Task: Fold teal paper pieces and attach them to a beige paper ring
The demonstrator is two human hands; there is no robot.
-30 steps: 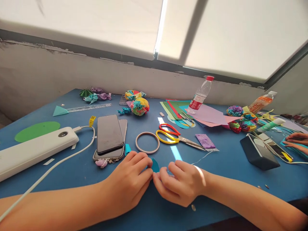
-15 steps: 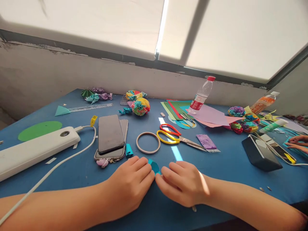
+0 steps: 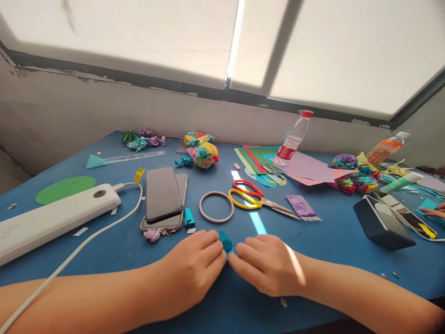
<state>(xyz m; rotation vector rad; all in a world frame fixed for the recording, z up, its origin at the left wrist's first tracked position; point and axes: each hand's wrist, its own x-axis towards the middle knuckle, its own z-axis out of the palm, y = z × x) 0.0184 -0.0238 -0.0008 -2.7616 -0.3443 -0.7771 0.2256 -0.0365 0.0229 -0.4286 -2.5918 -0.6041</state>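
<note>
Low over the blue table, my left hand (image 3: 200, 266) and my right hand (image 3: 266, 264) meet at a small piece of teal paper (image 3: 225, 243), folded or curled. The left fingers are closed on its left side. Curled fingers of the right hand pinch at its lower right edge; the fingertips are partly hidden. Just beyond lies a roll of tape (image 3: 216, 207). Scissors (image 3: 262, 199) with one red and one yellow handle lie to its right. Another small teal paper piece (image 3: 189, 218) stands beside two stacked phones (image 3: 163, 195).
A white power bank (image 3: 59, 213) with a cable lies left, near a green paper oval (image 3: 66, 189). Coloured paper sheets (image 3: 306, 167), a bottle (image 3: 294, 139) and crumpled paper balls (image 3: 206, 155) sit behind. A black box (image 3: 382, 222) and another person's hand (image 3: 434, 211) are at right.
The view has shifted slightly, so things appear a little further right. Both hands stay at the teal paper, nearly in the same pose. The other person's hand has moved partly out of view.
</note>
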